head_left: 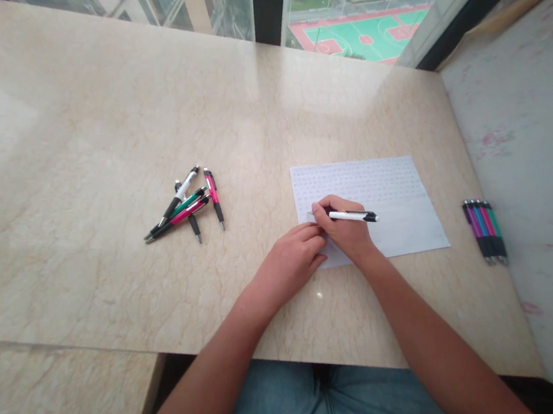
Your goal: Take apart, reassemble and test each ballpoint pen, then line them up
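Note:
A white pen with black ends [351, 216] is pinched in my right hand [347, 228], its tip toward the left part of a sheet of paper [399, 219]. Rows of small marks cover the upper part of that sheet, and its lower part looks blank. My left hand [298, 251] lies on the sheet's lower left edge, fingers loosely stretched and close beside the right hand, holding nothing. Whether the pen tip touches the paper is too small to tell.
Left of the paper lies a loose pile of pens [179, 212] in white, green and pink. A neat row of several coloured pens [484, 232] sits on the right by the wallpapered wall [541, 188]. Windows border the far edge of the marble-patterned counter [97, 141].

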A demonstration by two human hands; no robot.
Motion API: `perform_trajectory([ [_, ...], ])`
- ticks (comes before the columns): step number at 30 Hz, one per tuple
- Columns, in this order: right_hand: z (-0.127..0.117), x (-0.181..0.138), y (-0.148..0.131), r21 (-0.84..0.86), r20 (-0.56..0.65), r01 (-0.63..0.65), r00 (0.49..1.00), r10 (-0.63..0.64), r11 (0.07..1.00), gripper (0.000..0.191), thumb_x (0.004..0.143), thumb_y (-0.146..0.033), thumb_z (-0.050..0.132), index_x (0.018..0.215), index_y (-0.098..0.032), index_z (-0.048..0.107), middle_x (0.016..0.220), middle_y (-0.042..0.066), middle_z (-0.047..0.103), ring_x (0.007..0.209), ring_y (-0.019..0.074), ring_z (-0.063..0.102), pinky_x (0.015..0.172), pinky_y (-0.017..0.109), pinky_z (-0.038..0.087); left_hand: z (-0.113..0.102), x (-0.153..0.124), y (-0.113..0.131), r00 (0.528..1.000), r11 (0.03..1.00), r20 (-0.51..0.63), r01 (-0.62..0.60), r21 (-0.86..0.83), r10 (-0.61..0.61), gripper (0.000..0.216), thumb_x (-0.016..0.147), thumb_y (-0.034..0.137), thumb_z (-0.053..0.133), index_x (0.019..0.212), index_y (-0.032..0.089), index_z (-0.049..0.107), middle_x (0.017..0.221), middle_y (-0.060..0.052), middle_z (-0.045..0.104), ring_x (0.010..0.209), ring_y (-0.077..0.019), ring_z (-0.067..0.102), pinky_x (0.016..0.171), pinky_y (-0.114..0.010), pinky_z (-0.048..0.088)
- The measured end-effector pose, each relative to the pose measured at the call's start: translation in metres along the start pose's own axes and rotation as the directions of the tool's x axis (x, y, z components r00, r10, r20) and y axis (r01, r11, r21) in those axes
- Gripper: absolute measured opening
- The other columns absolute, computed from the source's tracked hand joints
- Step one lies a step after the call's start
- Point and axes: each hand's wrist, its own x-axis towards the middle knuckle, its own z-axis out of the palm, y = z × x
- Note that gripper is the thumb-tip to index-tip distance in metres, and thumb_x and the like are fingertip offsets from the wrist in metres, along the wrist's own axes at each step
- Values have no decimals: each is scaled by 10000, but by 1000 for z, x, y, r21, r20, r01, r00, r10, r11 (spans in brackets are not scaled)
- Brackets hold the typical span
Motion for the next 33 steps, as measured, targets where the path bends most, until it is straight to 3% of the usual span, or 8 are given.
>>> perform_trajectory([
  [24, -3, 0, -3, 12, -17, -37, 999, 37, 999, 284, 904, -348, 555, 679, -201, 647, 613, -1, 651, 569, 134, 570, 588, 261, 423, -2, 0, 2, 1000, 1000, -7, -3, -3, 3, 121, 856, 88, 580, 916, 162, 655, 1169, -111, 679, 1153, -235, 615, 978, -393, 527],
  [33, -6, 0, -2, 93, -27, -48, 998, 50, 995, 141, 841, -286, 623, 742, -200, 676, 664, 1, 685, 597, 143, 602, 607, 273, 464, -4, 1, 4, 1000, 999, 14, 24, -25, -24, 128, 856, 89, 577, 920, 161, 660, 1167, -106, 678, 1149, -232, 613, 986, -385, 523],
])
